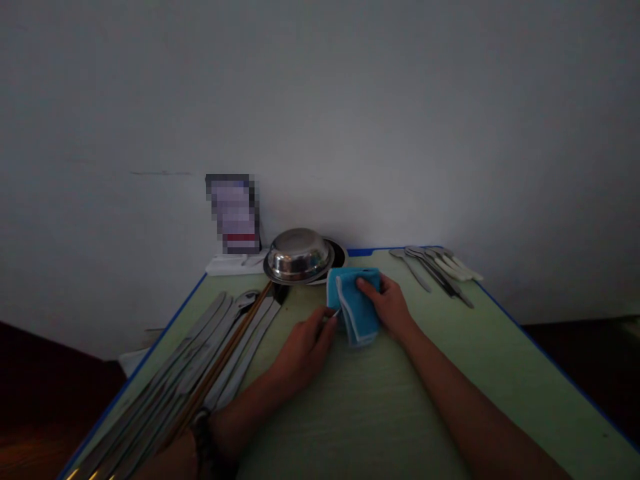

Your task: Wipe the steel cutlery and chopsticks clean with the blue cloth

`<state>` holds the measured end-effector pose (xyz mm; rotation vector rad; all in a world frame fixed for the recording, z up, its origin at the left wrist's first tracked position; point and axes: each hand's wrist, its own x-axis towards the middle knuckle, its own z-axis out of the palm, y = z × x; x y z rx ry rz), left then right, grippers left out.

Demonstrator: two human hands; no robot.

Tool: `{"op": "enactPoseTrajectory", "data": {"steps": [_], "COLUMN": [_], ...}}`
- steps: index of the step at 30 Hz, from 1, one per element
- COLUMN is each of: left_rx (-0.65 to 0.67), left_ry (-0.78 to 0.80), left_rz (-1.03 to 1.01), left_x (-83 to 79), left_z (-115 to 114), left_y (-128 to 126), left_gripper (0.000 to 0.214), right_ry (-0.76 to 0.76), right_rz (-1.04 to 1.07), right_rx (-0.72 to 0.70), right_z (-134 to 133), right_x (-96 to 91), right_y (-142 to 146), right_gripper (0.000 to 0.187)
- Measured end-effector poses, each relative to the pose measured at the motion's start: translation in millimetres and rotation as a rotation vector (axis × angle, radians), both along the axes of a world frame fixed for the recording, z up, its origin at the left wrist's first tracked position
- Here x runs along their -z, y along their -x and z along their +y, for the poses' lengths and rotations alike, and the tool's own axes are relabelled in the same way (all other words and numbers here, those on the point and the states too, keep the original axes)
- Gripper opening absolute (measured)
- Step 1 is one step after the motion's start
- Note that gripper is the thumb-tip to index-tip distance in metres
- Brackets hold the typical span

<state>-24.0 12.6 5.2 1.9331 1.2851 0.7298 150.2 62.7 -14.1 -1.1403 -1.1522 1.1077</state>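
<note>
A folded blue cloth (361,303) with white edging is held above the middle of the green table. My right hand (393,301) grips it from the right, thumb on its front face and the other fingers behind. At the cloth's left edge, my left hand (309,343) is closed in a pinch. A thin pale tip shows at its fingertips, too small to name, and the cloth may hide the rest of it. Just behind the cloth sits an upturned shiny metal bowl (299,257).
Long metal utensils, a spoon (246,300) and wooden chopsticks (225,353) lie along the left side of the green table (380,427). Several smaller utensils (440,270) lie at the back right. A blurred-out upright device (235,213) leans at the grey wall (400,120).
</note>
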Motion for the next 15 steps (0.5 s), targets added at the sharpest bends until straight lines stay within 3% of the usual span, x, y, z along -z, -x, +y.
{"op": "enactPoseTrajectory", "data": {"steps": [3,6,15], "left_rx": [0.009,0.011,-0.018], "left_ry": [-0.002,0.012,0.066], "left_rz": [-0.001,-0.012,-0.049], "left_x": [-0.9,-1.9,-4.7], "left_z": [-0.3,-0.7,0.0], "left_y": [-0.1,-0.2,-0.8], "left_gripper": [0.025,0.025,0.027], "right_ry": [-0.076,-0.108,-0.026], "right_rz": [-0.225,-0.322,-0.303], "right_rx": [0.072,0.125,0.141], "right_z": [-2.2,-4.5,-7.5], "right_x": [-1.3,-3.2,-5.4], "right_y": [1.1,3.1,5.4], "right_gripper": [0.034,0.041,0.045]}}
